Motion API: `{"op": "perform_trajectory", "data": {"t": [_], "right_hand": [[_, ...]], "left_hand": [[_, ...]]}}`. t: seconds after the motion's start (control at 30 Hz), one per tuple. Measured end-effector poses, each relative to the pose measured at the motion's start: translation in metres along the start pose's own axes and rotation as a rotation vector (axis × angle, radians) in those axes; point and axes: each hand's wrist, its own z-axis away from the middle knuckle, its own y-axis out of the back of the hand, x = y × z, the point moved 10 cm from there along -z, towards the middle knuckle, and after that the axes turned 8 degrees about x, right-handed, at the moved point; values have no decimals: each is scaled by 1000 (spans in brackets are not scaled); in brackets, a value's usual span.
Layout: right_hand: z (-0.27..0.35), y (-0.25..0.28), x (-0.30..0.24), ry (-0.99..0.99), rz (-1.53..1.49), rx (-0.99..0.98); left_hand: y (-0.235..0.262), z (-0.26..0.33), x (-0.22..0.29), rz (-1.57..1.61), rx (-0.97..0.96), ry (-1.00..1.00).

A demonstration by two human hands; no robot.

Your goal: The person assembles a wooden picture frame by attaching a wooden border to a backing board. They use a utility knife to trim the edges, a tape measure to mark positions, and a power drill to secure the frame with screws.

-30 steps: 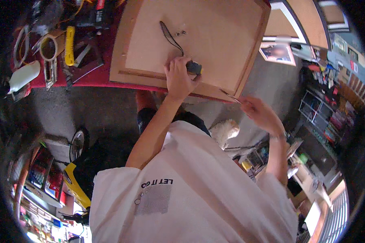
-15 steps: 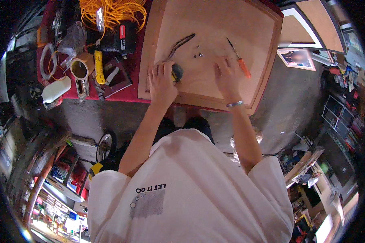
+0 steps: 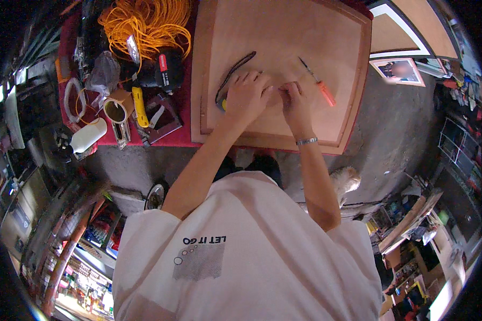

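A large brown backing board in a wooden frame (image 3: 284, 32) lies in front of me. My left hand (image 3: 249, 97) rests low over it, fingers stretched out and slightly spread. The small metal pieces there are mostly hidden by this hand. Beside its wrist a tape measure (image 3: 223, 105) peeks out, its black wrist strap (image 3: 233, 72) curving away across the board. My right hand (image 3: 295, 102) is close by on the right, thumb and fingertips pinched together; whatever they hold is too small to make out. Right of it lies a screwdriver (image 3: 324, 93) with an orange handle.
On the red cloth at left sit an orange cord bundle (image 3: 150, 21), a yellow cutter (image 3: 139, 106), a tape roll (image 3: 116, 108), a staple gun (image 3: 163, 120) and a white bottle (image 3: 89, 135). Framed pictures (image 3: 399, 71) stand at far right. A pale furry animal (image 3: 345, 181) is on the floor.
My left hand has left the tape measure and moved right, over the small metal pieces. My right hand has drawn its fingertips together beside it. The view has shifted slightly.
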Motion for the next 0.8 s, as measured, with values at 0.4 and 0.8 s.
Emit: {"op": "perform_trajectory", "data": {"t": [0.4,0.8], "right_hand": [[33,66,-75,234,-23,102],[31,120,-148,299,-87,88]], "left_hand": [[-28,68,9,1371,-133,815],[57,72,60,1299,-51,667]]}}
